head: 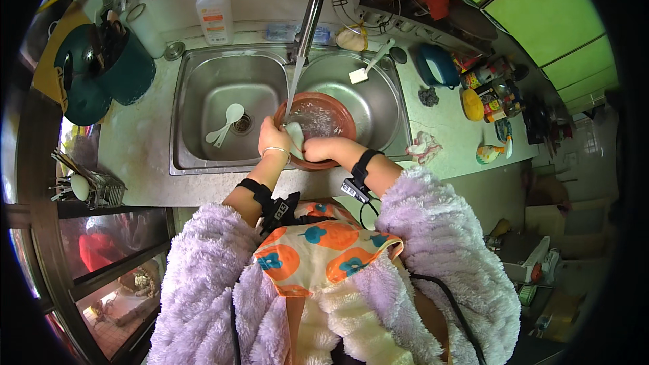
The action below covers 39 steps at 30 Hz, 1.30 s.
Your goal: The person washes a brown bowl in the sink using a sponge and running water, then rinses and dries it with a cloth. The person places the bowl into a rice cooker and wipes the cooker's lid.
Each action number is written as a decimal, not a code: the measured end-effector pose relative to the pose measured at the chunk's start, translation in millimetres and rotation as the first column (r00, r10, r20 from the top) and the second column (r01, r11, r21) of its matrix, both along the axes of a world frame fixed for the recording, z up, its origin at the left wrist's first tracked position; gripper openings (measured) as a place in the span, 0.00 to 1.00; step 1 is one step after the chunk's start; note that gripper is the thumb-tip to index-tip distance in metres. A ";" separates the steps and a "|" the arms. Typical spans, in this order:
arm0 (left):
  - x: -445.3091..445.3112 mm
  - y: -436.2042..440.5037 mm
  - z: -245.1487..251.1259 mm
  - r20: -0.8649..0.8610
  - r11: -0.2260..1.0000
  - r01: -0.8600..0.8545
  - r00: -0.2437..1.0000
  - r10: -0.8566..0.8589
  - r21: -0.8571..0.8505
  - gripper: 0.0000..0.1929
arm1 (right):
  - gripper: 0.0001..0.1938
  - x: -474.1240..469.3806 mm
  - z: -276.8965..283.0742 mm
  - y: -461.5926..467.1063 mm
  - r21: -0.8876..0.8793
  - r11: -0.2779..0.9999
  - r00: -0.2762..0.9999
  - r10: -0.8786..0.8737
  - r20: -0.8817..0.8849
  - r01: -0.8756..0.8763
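Note:
My left hand [274, 137] grips a small white piece of dishware [295, 138] over the near left rim of a reddish-brown basin [349, 120]. Its full shape is hidden by my hands. My right hand [318, 149] is curled against the white piece, fingers out of sight, so I cannot tell if it holds anything. Water runs from the curved metal faucet [311, 15] into the basin beside my left hand, and the water there is rippling. The basin sits over the right bowl of the steel double sink [375, 104], towards its divider.
Two white spoons [226, 125] lie by the left bowl's drain. A white-handled brush [372, 61] rests at the right bowl's back rim. A white bottle [214, 15] stands behind. Green utensil holders [127, 73] are left; a crumpled cloth [424, 147] and several bottles [499, 99] are right.

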State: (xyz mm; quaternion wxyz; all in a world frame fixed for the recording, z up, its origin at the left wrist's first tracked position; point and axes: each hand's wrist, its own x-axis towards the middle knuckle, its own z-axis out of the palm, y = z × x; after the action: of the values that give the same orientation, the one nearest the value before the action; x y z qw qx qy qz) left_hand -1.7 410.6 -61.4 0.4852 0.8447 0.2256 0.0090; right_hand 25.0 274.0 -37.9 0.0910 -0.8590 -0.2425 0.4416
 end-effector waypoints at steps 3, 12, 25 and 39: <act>0.8 0.8 2.2 -0.020 0.999 0.041 0.999 -0.040 0.036 0.12 | 0.17 8.1 -1.6 9.7 -0.044 0.981 0.966 0.194 0.171 -0.190; 0.1 5.2 7.0 0.026 0.989 0.098 0.994 -0.102 0.109 0.13 | 0.18 26.5 -16.8 9.0 -0.369 0.898 0.714 0.420 0.560 -0.238; -4.9 -4.4 9.8 0.075 0.998 -0.059 0.996 0.057 0.037 0.14 | 0.20 1.6 11.1 -8.7 -0.253 0.933 0.953 0.288 0.091 -0.257; -0.9 4.0 2.6 -0.041 0.984 0.107 0.994 -0.102 0.145 0.16 | 0.16 31.6 -3.7 2.8 -0.452 0.824 0.736 0.534 0.416 -0.342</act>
State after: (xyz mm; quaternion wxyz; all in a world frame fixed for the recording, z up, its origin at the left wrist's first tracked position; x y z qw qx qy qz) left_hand -2.7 414.6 -58.8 0.4177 0.8889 0.1877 -0.0142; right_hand 56.7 276.8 -41.6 -0.2397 -0.8645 -0.3750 0.2335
